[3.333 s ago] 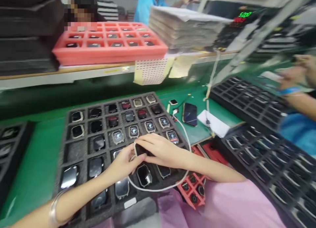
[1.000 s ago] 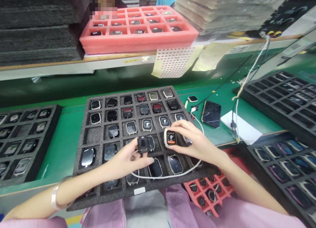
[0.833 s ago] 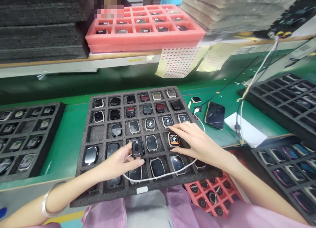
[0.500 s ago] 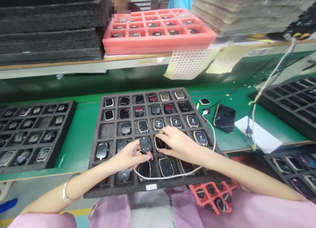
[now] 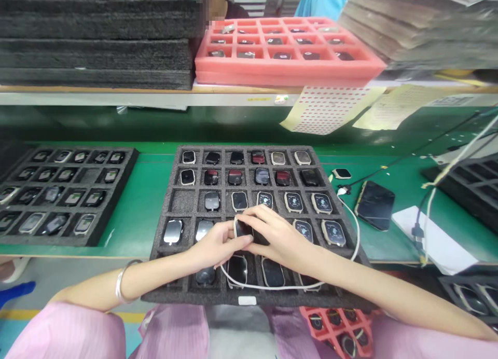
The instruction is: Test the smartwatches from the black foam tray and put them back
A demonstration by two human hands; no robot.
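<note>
A dark-faced smartwatch case (image 5: 243,229) without a strap is held between my two hands above a grey foam tray (image 5: 182,202). My left hand (image 5: 216,243) is closed, its thumb against the lower part of the watch face. My right hand (image 5: 278,232) curls over the watch's right side, fingers pinching its edge. A white cable (image 5: 268,287) loops across the tray's front and goes under my left hand. The black square block on its end is hidden now. Several watch cases lie in the compartments, and some on the right have lit screens (image 5: 293,202).
Another foam tray of watches (image 5: 112,193) lies left. On the right are a phone (image 5: 375,205), a small watch (image 5: 342,174), white paper (image 5: 436,239) and hanging cables. A pink foam tray (image 5: 288,71) stands on the shelf, with a person behind it.
My right hand has lifted the watch from its compartment and brought it left to my left hand. The black block no longer shows. The view has shifted left.
</note>
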